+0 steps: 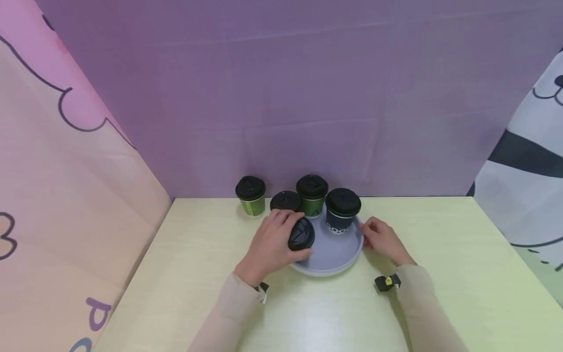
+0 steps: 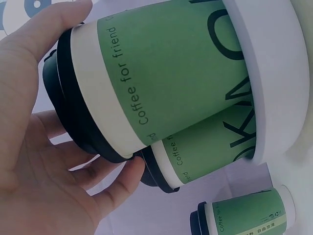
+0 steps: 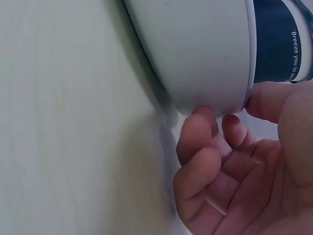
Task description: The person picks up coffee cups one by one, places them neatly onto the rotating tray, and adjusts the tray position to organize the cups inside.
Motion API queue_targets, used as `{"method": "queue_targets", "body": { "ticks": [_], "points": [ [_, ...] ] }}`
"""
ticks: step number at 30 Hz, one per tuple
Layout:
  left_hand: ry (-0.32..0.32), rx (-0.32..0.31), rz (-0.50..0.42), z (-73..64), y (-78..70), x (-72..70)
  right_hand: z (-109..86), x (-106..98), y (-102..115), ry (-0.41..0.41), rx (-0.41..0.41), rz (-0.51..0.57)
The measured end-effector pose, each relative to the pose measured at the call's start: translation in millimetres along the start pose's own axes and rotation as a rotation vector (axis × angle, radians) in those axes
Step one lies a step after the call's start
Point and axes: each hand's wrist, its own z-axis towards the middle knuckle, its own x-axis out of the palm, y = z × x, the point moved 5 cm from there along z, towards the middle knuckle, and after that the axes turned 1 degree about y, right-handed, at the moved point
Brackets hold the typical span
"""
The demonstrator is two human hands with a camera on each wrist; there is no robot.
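Note:
My left hand (image 1: 272, 244) grips the black lid (image 1: 302, 234) of a green paper coffee cup (image 2: 166, 73), thumb on one side and fingers round the other. The cup's base is hidden behind the wall of a round pale tray (image 1: 330, 261). My right hand (image 1: 382, 239) pinches the tray's right rim, with the thumb at its upper edge and curled fingers against the outer wall. Also on the tray are a dark coffee cup (image 1: 339, 222) at the right, a green cup (image 1: 312, 206) at the back, and another lidded green cup (image 2: 195, 142) beside the gripped one.
A lidded green cup (image 1: 252, 205) stands on the pale table (image 1: 325, 313), left of the tray. Close behind the cups hangs a purple cloth (image 1: 308, 98). Printed cloths (image 1: 66, 195) flank the table. Each wrist wears a small black camera (image 1: 384, 283).

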Motion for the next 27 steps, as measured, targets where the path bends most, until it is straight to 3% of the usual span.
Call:
{"method": "queue_targets", "body": {
  "ticks": [10, 27],
  "points": [
    [0.005, 0.012, 0.028, 0.3, -2.7, 1.5, -2.0, 1.3, -0.2, 0.052, 0.040, 0.047],
    [-0.004, 0.038, 0.031, -0.7, -2.4, 2.1, -2.3, 2.6, 2.3, 0.116, 0.005, 0.041]
  ]
}}
